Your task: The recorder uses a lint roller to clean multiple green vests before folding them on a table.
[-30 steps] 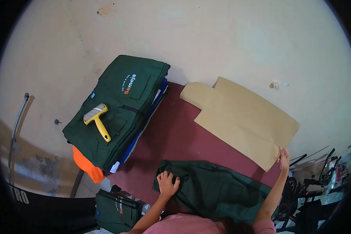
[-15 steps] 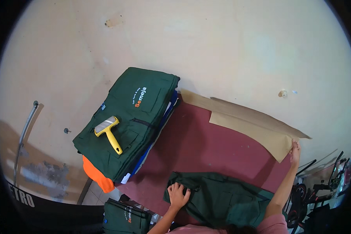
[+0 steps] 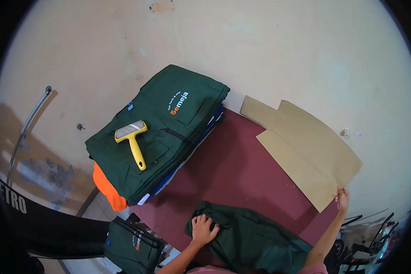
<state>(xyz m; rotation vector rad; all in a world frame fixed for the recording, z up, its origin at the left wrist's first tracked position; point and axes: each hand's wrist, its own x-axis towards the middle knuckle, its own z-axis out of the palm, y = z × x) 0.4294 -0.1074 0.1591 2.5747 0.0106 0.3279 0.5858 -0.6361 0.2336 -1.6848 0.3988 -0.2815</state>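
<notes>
My right hand pinches the near right corner of a large brown paper sheet. It has a stepped notch at its far left and is lifted off the table. My left hand grips the bunched left end of a dark green garment, its fingers curled into the cloth. The garment lies at the table's near edge, partly out of view below. At the left stands a tall stack of folded green garments with printed lettering. A yellow-handled lint roller rests on top of it.
The table has a dark red top and meets a pale wall. Orange cloth pokes out under the stack. Another folded green garment lies lower, at the near left. Bicycles stand beyond the right edge.
The brown paper, creased up against the wall before, is now spread flatter and swung toward me by my right hand, which came nearer. My left hand stays on the garment. The view has shifted slightly.
</notes>
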